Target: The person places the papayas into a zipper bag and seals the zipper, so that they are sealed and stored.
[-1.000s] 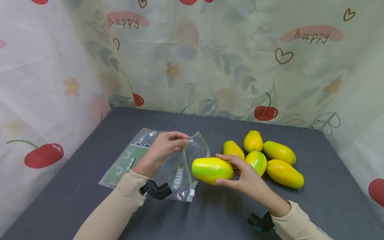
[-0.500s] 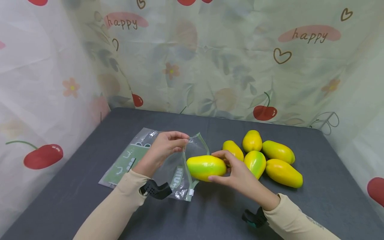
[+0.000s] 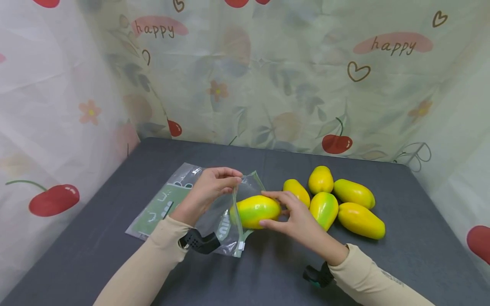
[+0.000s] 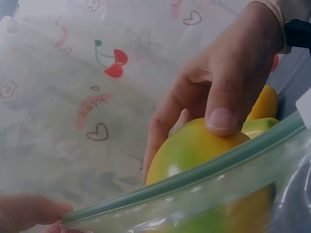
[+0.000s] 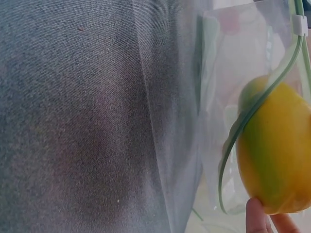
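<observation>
the left hand [image 3: 208,189] pinches a clear bag [image 3: 223,226]. the right hand [image 3: 298,219] grips a yellow-green fruit [image 3: 257,212], seemingly partway inside.

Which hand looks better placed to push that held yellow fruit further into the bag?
Probably the right hand: it holds the yellow fruit near its outer end, with the inner end inside the clear bag. The left hand pinches the bag's edge, so pushing with it would likely mean letting go.

One fruit [image 3: 257,211] partly inside bag [image 3: 221,233], five fruits [image 3: 324,209] to its right, on table [image 3: 275,272]
</observation>
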The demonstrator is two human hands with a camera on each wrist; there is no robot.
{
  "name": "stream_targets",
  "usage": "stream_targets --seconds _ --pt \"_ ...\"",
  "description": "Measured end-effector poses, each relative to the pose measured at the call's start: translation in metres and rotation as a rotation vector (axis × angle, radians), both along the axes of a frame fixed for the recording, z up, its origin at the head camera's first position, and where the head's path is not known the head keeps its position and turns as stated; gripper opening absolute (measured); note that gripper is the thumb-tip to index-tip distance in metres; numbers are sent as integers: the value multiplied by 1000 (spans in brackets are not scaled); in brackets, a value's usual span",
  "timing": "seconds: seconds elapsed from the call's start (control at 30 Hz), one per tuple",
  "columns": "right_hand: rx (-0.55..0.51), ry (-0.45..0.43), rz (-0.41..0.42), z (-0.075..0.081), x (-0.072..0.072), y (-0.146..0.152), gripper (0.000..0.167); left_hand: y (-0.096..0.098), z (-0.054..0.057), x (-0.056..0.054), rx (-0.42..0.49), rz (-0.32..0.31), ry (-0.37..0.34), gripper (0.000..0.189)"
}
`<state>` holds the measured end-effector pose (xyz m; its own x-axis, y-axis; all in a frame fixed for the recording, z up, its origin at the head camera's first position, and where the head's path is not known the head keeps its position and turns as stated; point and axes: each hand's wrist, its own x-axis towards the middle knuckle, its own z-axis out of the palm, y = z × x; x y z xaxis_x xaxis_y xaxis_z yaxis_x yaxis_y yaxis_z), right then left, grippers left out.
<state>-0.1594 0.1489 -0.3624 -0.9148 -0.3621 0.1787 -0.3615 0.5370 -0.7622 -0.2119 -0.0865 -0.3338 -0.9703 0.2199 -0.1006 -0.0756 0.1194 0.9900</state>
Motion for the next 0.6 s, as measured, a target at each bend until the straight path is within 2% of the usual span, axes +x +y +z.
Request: stream_targets --seconds 0.17,0.4,0.6 --pt "-26 -5 -15 -1 -2 -4 66 2 2 1 0 1 3 28" --pt "-55 -62 -55 -2 -3 -10 62 3 3 0 -6 3 -13 29" --pt "-77 -69 -23 -3 -3 -13 46 5 3 -1 23 -7 -2 31"
